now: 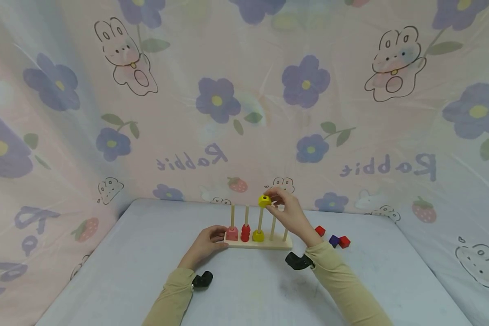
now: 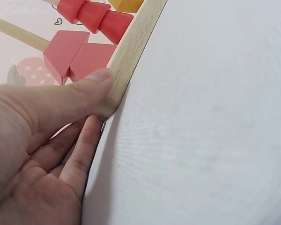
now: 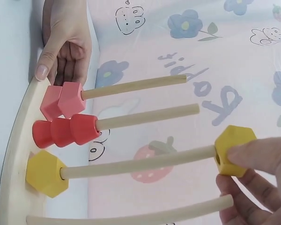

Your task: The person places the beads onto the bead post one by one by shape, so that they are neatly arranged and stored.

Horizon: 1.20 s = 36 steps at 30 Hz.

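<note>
A wooden peg stacker (image 1: pixel 261 245) stands on the table, with several upright pegs along its base. My left hand (image 1: pixel 205 244) grips the base's left end, thumb (image 2: pixel 91 86) on the upper edge. The first peg carries pink blocks (image 3: pixel 63 101), the second a stack of red beads (image 3: pixel 65 131). On the third peg a yellow hexagonal bead (image 3: pixel 47 173) sits low against the base. My right hand (image 1: pixel 289 213) pinches another yellow hexagonal bead (image 3: pixel 236 149) at that peg's top end; whether the peg tip is inside its hole cannot be told.
Right of the stacker lie loose blocks on the white table (image 1: pixel 244 290): a red one (image 1: pixel 319 231), a purple one (image 1: pixel 334 241) and another red one (image 1: pixel 344 242). Behind hangs a patterned curtain (image 1: pixel 261 136) close to the table's far edge.
</note>
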Available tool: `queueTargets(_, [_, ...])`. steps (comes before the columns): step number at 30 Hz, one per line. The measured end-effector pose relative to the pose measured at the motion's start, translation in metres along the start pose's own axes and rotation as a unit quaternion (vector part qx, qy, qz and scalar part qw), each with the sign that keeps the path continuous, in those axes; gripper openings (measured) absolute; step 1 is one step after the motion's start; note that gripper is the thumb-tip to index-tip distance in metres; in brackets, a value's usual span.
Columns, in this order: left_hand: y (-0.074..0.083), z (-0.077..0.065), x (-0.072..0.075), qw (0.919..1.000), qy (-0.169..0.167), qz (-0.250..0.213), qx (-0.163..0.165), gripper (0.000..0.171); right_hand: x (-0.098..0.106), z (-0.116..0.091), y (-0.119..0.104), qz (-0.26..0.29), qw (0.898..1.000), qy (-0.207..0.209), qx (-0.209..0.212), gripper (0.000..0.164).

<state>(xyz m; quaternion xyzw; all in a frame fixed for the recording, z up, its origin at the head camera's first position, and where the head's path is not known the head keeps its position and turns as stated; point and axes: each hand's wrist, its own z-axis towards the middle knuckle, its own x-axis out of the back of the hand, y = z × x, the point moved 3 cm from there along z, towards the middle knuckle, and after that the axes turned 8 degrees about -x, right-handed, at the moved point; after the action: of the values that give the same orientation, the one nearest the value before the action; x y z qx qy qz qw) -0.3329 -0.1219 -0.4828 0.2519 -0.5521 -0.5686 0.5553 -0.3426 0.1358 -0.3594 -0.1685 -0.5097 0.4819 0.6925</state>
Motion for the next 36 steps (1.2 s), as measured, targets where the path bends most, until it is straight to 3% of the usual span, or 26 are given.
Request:
queueTargets(5, [0.014, -0.004, 0.001, 0.9999, -0.005, -0.009, -0.002, 0.045, -0.003, 0.0, 0.001, 0.017, 1.0, -0.002, -0.016, 0.032])
queueTargets(12, [-0.029, 0.006, 0.0, 1.0, -0.001, 0.001, 0.009, 0.05, -0.011, -0.004, 0.005, 0.03, 0.999, 0.002, -0.044, 0.033])
queueTargets(25, [-0.028, 0.006, 0.001, 0.9999, 0.0, 0.01, 0.002, 0.049, -0.025, -0.015, 0.02, 0.065, 0.993, 0.051, -0.089, 0.048])
queueTargets(36, [-0.027, 0.006, 0.0, 0.9999, -0.003, 0.015, 0.001, 0.049, -0.04, -0.028, 0.036, 0.105, 0.982, 0.054, -0.149, 0.049])
